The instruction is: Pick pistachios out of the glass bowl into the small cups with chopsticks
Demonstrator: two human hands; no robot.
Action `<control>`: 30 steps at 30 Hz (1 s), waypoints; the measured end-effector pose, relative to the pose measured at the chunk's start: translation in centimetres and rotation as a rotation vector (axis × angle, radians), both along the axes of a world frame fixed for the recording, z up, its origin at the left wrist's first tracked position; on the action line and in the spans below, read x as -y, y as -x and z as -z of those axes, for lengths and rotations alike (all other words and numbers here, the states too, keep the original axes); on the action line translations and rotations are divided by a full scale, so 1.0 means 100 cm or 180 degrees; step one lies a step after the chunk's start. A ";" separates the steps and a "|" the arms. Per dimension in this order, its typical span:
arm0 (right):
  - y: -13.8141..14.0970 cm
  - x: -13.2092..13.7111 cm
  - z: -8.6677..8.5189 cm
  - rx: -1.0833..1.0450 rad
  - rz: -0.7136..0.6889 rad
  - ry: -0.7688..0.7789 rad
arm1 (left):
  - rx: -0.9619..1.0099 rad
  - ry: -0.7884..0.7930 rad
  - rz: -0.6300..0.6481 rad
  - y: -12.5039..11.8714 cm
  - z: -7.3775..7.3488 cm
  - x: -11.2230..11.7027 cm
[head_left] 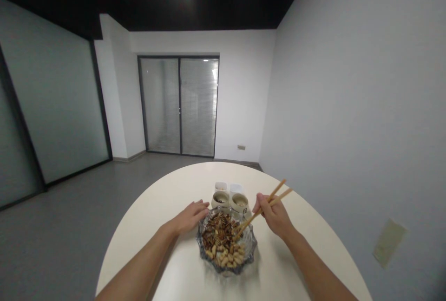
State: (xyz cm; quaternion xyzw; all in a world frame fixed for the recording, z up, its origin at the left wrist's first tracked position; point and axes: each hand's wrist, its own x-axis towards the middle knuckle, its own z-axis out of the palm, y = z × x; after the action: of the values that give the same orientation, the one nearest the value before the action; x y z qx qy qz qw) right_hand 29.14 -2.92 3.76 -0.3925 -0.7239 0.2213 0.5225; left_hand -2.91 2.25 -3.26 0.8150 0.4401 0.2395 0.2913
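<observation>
Take the bowl (237, 269) on the table (167, 208) as clock centre. Inside, peanuts (230, 259) lie at six, other nuts (218, 229) at eleven. Beyond it stand one cup (220, 206) at twelve, a second cup (239, 208) at one; behind these, two dishes (220, 186). The left hand (193, 216) is at ten; the right hand (273, 212), with chopsticks (249, 221) reaching into the bowl, at two.

"Where was the left hand (192, 216)?"

"Just beside the glass bowl (237, 269), at its far left edge, back turned up, fingers stretched forward and to the right. I couldn't tell whether it touched the rim."

"And the right hand (274, 216)?"

"Right of the bowl, near its far side, with the fingers bent in a pinching grip."

"The arms?"

"Both bare. The left forearm (141, 264) slanted in from the bowl's near left, the right forearm (315, 264) from its near right."
</observation>
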 end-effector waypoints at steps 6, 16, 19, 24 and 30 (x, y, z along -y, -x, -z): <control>-0.004 -0.003 0.000 0.0344 -0.0079 -0.0059 | 0.0028 -0.0004 -0.0034 0.000 0.001 0.001; -0.001 -0.004 0.004 0.0415 -0.0076 0.0088 | 0.0001 -0.0011 -0.0026 0.001 0.005 -0.003; -0.001 -0.005 0.003 0.0166 -0.0032 0.0251 | -0.0027 -0.0001 -0.0025 0.001 0.005 -0.002; -0.004 -0.011 0.000 -0.0377 0.0200 0.0308 | -0.0081 -0.0011 -0.0002 0.000 0.003 -0.001; 0.004 -0.022 -0.009 -0.0792 0.0692 -0.0291 | 0.0050 0.0004 -0.0043 0.000 0.002 -0.001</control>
State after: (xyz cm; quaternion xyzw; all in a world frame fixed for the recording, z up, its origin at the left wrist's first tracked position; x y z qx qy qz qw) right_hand 28.74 -0.69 4.65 -0.4140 -0.6162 0.1771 0.6462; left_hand -2.89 2.31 -3.45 0.8099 0.4434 0.2475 0.2937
